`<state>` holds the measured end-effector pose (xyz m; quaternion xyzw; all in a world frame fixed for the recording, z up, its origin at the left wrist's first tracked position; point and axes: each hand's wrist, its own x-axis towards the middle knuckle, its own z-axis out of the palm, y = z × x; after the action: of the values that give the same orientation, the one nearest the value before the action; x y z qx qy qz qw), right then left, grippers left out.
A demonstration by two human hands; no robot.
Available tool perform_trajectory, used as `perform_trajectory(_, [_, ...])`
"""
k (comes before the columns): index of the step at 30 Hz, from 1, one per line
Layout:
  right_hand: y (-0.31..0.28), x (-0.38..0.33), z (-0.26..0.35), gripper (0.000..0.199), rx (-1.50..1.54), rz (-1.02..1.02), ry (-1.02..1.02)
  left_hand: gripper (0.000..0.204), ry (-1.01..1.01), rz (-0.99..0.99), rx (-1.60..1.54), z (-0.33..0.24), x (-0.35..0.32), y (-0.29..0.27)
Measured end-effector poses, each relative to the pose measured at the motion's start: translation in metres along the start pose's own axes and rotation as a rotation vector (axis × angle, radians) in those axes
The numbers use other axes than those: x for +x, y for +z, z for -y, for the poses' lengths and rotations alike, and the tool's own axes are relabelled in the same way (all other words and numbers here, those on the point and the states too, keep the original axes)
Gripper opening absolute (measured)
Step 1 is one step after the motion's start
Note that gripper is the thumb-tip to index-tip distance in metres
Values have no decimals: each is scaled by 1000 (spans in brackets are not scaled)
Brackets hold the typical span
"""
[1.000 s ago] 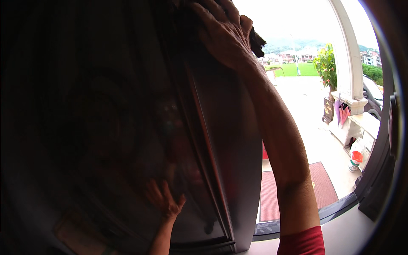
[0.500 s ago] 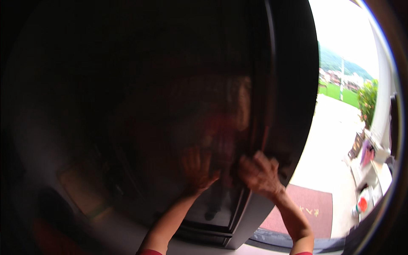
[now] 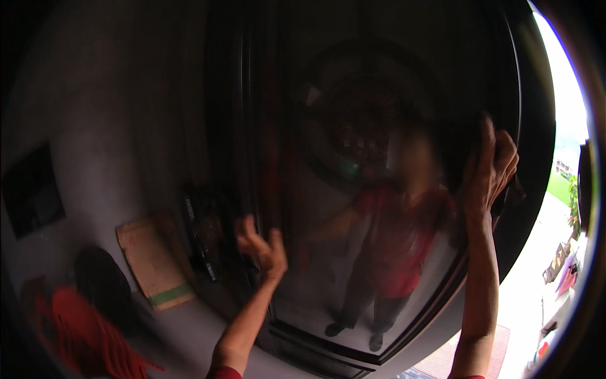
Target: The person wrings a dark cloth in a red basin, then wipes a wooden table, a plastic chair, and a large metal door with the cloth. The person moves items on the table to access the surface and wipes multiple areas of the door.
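Note:
A dark, glossy door panel (image 3: 341, 252) with a raised frame and a round ornament (image 3: 366, 120) fills the middle of the view, mirroring a standing figure in red. My right hand (image 3: 489, 174) is raised against the door near its right edge, one finger pointing up and the others bent but apart. A dark handle-like part beside it is too dim to make out. My left hand (image 3: 264, 249) is spread in front of the door's left side, holding nothing. Whether its fingers touch the surface is unclear.
On the left, a flat cardboard box (image 3: 154, 262) leans by the grey wall, with a dark box (image 3: 205, 234) beside it. Red fabric (image 3: 82, 328) lies lower left. Beyond the door's right edge are a reddish mat (image 3: 483, 354) and bright paving (image 3: 536, 259) outdoors.
The door's edge now sits farther right in view, narrowing the outdoor strip and revealing more wall at left. My right hand has risen and moved right; my left hand has shifted left.

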<state>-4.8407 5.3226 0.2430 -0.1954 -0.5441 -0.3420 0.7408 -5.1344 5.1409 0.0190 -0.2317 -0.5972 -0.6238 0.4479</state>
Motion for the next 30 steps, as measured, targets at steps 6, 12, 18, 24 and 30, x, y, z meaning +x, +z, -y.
perform_trajectory(6, [-5, -10, 101, 42, 130, -14, -65, 58, -363, -17, 92, 108, 113, -70])
perform_trajectory(12, [-55, -50, 162, 29, 492, 465, -723, 86, -789, 419, -69, 123, 165, -89])
perform_trajectory(18, [-45, 46, 146, 45, 210, 198, -304, 99, -915, 654, -649, 181, 167, -73])
perform_trajectory(24, [-29, 60, 150, 46, -1, 57, -68, 104, -1099, 536, -366, 279, 149, -38])
perform_trajectory(30, [-18, 53, 147, 48, 2, 94, -69, 79, -922, 317, 94, 106, 165, -81])
